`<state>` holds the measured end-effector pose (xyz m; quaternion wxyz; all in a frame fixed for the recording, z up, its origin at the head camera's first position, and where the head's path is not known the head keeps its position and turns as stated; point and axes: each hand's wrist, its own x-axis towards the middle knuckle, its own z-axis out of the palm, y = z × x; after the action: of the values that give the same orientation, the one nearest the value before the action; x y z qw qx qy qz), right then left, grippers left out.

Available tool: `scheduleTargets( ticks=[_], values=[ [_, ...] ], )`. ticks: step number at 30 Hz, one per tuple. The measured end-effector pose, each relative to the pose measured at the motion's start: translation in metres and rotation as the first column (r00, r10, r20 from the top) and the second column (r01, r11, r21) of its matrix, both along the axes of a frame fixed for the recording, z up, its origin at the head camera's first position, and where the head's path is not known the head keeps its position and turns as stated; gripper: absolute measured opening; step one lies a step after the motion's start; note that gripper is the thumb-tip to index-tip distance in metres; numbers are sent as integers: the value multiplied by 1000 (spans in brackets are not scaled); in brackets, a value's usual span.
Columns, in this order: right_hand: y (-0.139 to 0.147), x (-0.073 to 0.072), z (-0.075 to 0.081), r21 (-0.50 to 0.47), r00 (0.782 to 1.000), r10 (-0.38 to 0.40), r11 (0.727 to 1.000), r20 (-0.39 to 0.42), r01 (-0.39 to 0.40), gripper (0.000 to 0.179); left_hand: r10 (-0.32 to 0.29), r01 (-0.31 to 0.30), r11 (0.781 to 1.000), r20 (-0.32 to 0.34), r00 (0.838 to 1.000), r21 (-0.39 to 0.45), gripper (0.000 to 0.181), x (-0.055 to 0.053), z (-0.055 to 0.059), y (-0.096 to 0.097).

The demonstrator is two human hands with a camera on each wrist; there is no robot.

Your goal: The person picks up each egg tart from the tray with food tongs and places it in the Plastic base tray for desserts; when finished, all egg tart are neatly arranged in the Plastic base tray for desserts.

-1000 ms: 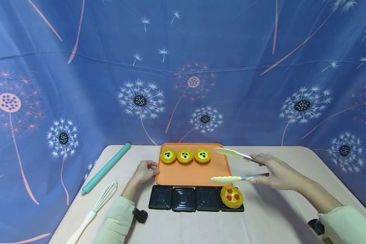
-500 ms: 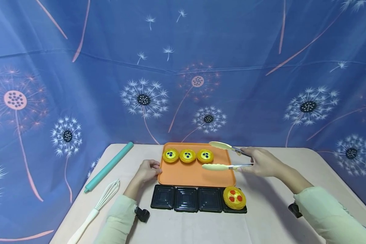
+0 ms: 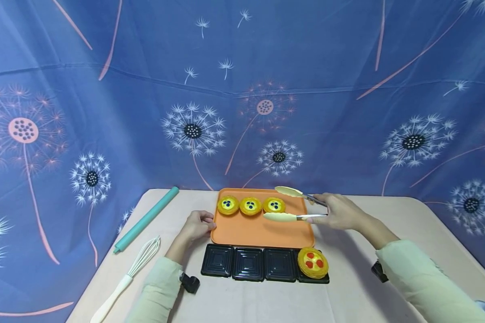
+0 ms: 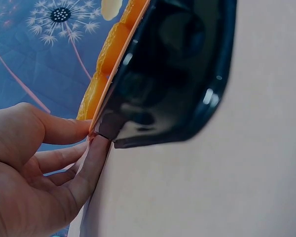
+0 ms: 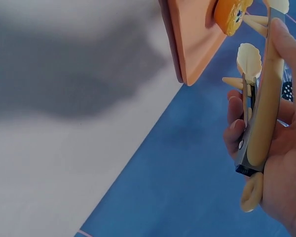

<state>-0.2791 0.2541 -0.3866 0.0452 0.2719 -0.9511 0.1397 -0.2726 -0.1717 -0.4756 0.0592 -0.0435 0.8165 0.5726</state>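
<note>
My left hand holds the left rim of an orange tray, thumb on top and fingertips against the side in the left wrist view. Three egg tarts with blue dots line the tray's back half. My right hand grips tongs with cream scalloped tips. They are spread apart over the tray's right part, near the rightmost tart, with nothing between them. A larger tart with red dots sits on the rightmost of the black square trays in front.
On the left of the table lie a teal rolling pin and a white-handled whisk. A blue dandelion-print cloth hangs behind the table's back edge. The other black trays hold nothing.
My right hand has carried the tongs left and away from me, from the tray's right edge toward the rightmost blue-dotted tart. The left hand has stayed at the tray's rim.
</note>
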Motion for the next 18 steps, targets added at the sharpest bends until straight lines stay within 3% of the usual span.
scheduleTargets(
  ticks=[18],
  values=[
    [-13, -11, -19, -8, 996, -51, 999, 67, 52, 92, -2, 2, 1000, 11, 1000, 3, 22, -1, 0, -1]
  ],
)
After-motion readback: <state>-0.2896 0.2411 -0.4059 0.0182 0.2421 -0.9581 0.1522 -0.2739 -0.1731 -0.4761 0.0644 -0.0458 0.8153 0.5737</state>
